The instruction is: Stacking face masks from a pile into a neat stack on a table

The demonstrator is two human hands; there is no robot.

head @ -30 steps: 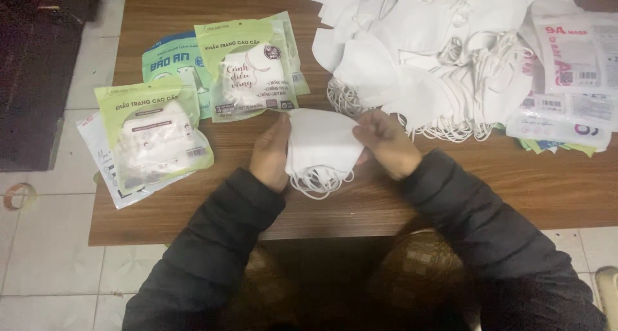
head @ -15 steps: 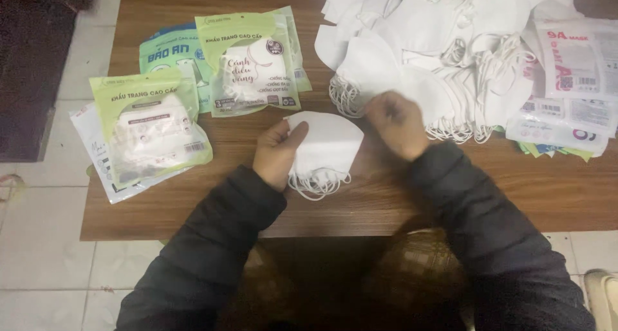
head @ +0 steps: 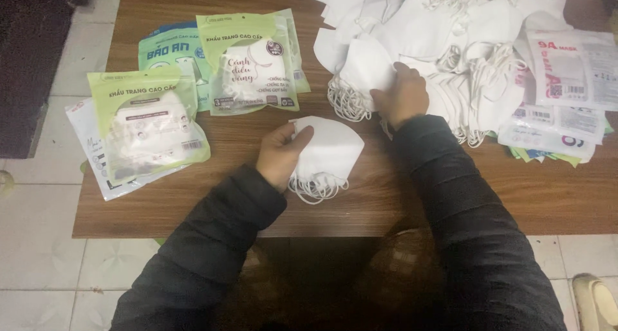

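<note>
Left hand was pinching a folded white mask by its left edge, down on the wooden table right in front. Right hand was up on the big mask pile, fingers grabbing one. Green packs sat off to the left.

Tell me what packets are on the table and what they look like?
Green packet: left edge, flat, mask showing inside, on white packets.
Green packet: top middle, flat, clear window.
Teal packet: tucked underneath it.
White packets with red print: right side, stacked flat.
</note>
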